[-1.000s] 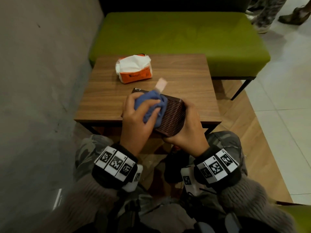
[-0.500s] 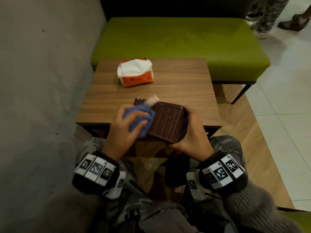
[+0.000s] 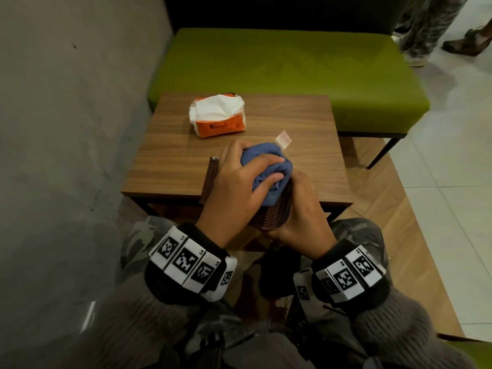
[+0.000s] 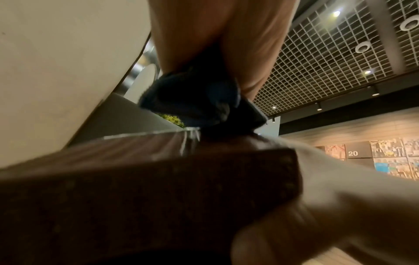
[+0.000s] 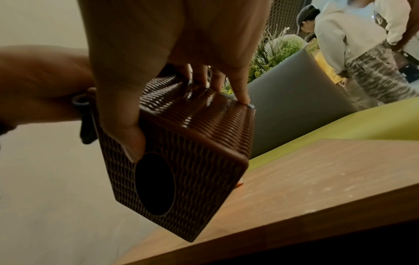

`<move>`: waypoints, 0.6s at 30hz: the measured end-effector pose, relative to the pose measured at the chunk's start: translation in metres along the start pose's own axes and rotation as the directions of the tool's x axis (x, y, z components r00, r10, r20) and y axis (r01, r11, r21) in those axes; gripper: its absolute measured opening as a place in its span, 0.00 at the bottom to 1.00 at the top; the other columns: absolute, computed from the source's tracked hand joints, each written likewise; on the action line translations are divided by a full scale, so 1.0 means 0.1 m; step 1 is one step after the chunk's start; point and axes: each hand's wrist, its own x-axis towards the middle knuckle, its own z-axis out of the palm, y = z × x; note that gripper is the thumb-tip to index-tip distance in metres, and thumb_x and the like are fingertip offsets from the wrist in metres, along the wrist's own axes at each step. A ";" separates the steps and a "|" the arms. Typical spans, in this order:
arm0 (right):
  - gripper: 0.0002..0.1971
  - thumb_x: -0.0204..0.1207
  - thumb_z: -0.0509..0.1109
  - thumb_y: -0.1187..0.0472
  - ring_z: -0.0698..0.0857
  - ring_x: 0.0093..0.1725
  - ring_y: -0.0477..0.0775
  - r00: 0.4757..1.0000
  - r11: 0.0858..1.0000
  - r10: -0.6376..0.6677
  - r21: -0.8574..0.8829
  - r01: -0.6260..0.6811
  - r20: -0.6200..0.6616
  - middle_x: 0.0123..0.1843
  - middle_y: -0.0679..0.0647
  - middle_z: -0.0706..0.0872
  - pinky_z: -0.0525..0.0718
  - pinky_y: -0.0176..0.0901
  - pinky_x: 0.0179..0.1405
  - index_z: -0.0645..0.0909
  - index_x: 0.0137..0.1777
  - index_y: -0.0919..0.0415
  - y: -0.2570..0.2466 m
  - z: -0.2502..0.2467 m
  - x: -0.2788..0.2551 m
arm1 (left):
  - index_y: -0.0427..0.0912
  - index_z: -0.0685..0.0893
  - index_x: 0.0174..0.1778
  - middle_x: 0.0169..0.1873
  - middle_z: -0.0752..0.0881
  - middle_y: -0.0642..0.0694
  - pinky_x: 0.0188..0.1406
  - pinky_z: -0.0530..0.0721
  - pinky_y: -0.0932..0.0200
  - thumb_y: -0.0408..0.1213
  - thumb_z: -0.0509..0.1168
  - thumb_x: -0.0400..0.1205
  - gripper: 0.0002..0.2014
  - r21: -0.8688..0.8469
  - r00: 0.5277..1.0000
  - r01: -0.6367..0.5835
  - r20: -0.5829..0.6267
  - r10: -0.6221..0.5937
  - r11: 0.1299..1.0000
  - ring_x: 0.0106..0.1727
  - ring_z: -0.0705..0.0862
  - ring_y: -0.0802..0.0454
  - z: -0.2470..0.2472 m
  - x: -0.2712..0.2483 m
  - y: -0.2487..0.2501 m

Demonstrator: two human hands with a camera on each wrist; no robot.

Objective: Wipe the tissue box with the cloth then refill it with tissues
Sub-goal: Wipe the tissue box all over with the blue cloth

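The brown woven tissue box [image 3: 269,217] [image 5: 195,136] is held tilted over the near edge of the wooden table [image 3: 306,129]. My right hand [image 3: 300,209] [image 5: 172,75] grips its right end, thumb beside the dark oval opening [image 5: 155,182]. My left hand [image 3: 239,179] holds a bunched blue cloth [image 3: 269,169] [image 4: 192,96] and presses it on the box's top side [image 4: 158,179]. A pale tag [image 3: 283,138] sticks out of the cloth. An orange tissue pack [image 3: 217,117] with white tissues showing lies farther back on the table.
A green bench [image 3: 287,67] stands behind the table, a grey wall [image 3: 74,102] on the left. People's legs [image 3: 426,25] stand at the far right on the tiled floor. My knees are under the table's near edge.
My left hand has swept the cloth from the box's left end to its right end. The box has tipped more upright in my right hand.
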 end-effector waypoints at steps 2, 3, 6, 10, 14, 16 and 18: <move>0.44 0.60 0.85 0.55 0.79 0.64 0.61 1.000 1.000 0.007 -0.015 -0.007 0.001 0.65 0.62 0.78 0.77 0.60 0.63 0.70 0.73 0.72 0.01 -0.01 -0.01 | 0.46 0.86 0.58 0.55 0.75 0.42 0.61 0.77 0.50 0.44 0.67 0.79 0.13 -0.003 0.997 0.011 0.077 -0.011 1.000 0.60 0.74 0.45 -0.04 0.04 -0.02; 0.45 0.60 0.85 0.55 0.79 0.64 0.60 1.000 1.000 0.021 -0.004 -0.021 -0.003 0.66 0.61 0.78 0.77 0.59 0.64 0.69 0.73 0.71 0.01 -0.01 -0.03 | 0.46 0.86 0.58 0.55 0.75 0.42 0.61 0.76 0.50 0.43 0.67 0.79 0.13 -0.001 0.995 0.005 0.096 -0.005 1.000 0.60 0.74 0.45 -0.06 0.05 -0.03; 0.45 0.60 0.84 0.50 0.77 0.67 0.55 0.998 0.999 0.047 0.028 -0.046 -0.030 0.66 0.61 0.77 0.74 0.53 0.68 0.68 0.74 0.67 0.00 0.00 -0.07 | 0.45 0.86 0.56 0.55 0.75 0.42 0.60 0.73 0.56 0.41 0.67 0.79 0.12 0.005 0.997 0.018 0.071 -0.018 1.000 0.60 0.73 0.48 -0.12 0.06 -0.13; 0.46 0.60 0.79 0.45 0.71 0.67 0.46 1.000 1.000 0.006 0.004 -0.006 -0.015 0.66 0.59 0.75 0.70 0.44 0.71 0.63 0.74 0.63 0.03 -0.05 -0.10 | 0.43 0.87 0.54 0.56 0.74 0.41 0.59 0.72 0.58 0.38 0.67 0.77 0.11 0.055 0.992 0.122 -0.012 -0.122 0.991 0.61 0.73 0.47 -0.18 0.03 -0.34; 0.46 0.60 0.81 0.46 0.71 0.68 0.46 0.999 0.999 0.034 0.023 -0.034 0.005 0.67 0.58 0.75 0.69 0.43 0.73 0.64 0.74 0.63 0.04 -0.01 -0.07 | 0.44 0.86 0.53 0.57 0.75 0.41 0.60 0.73 0.58 0.39 0.68 0.78 0.10 0.038 0.997 0.076 -0.004 -0.076 0.996 0.62 0.74 0.46 -0.08 -0.04 -0.08; 0.46 0.60 0.85 0.49 0.75 0.69 0.53 0.999 0.998 0.051 0.040 -0.051 0.006 0.68 0.60 0.76 0.73 0.52 0.72 0.67 0.74 0.67 0.06 -0.01 -0.06 | 0.45 0.86 0.54 0.57 0.75 0.41 0.60 0.73 0.58 0.42 0.67 0.77 0.11 0.053 0.999 0.033 0.018 -0.034 0.998 0.62 0.74 0.46 -0.05 -0.04 0.00; 0.48 0.58 0.86 0.50 0.75 0.69 0.54 0.999 0.999 0.045 0.018 -0.045 0.000 0.68 0.60 0.76 0.72 0.47 0.72 0.68 0.74 0.69 0.08 -0.03 -0.08 | 0.46 0.86 0.54 0.57 0.75 0.41 0.60 0.73 0.58 0.42 0.66 0.78 0.11 0.060 0.999 0.022 0.040 -0.024 0.998 0.62 0.74 0.46 -0.06 -0.01 -0.06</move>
